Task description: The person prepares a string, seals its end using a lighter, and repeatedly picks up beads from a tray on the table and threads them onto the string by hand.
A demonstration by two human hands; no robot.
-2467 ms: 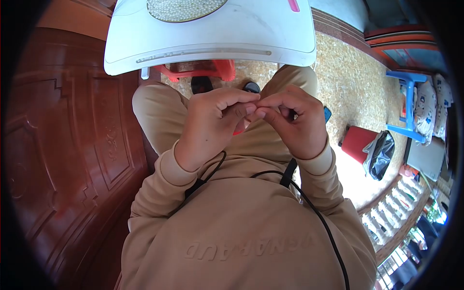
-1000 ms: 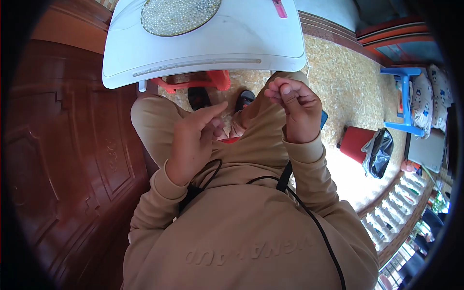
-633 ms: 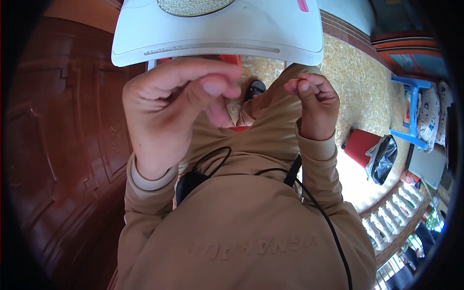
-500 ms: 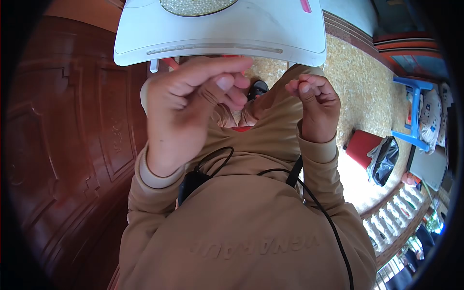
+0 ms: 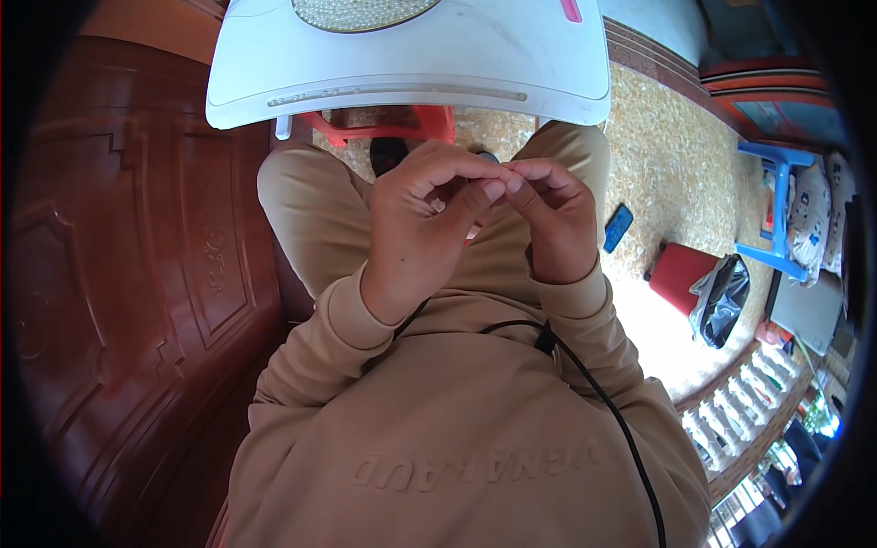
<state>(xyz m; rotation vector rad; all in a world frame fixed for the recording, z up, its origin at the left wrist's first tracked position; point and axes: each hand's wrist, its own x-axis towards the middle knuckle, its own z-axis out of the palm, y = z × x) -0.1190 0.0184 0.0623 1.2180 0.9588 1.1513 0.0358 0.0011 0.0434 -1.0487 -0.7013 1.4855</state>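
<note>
My left hand [image 5: 413, 228] and my right hand [image 5: 566, 226] meet above my lap, fingertips touching. Thumb and forefinger of each are pinched together; whatever sits between them is too small to make out. Small pale bits [image 5: 438, 206] show inside the curl of my left fingers, and I cannot tell what they are. Beyond the hands, a round tray of pearl-like beads [image 5: 364, 13] lies on a white table [image 5: 411, 66], cut off by the top of the view. Some similar beads [image 5: 315, 94] rest in the groove along the table's near edge.
A pink item [image 5: 571, 10] lies on the table's right side. Below it stands a red stool [image 5: 434, 121]. A phone [image 5: 618, 227] is on the floor to the right, near a red box [image 5: 683, 283] and a blue stool [image 5: 781, 205]. A wooden door [image 5: 174, 228] is at left.
My hands were apart and have come together at the fingertips. The left moved right and lower, the right moved left. The phone and red stool are now uncovered.
</note>
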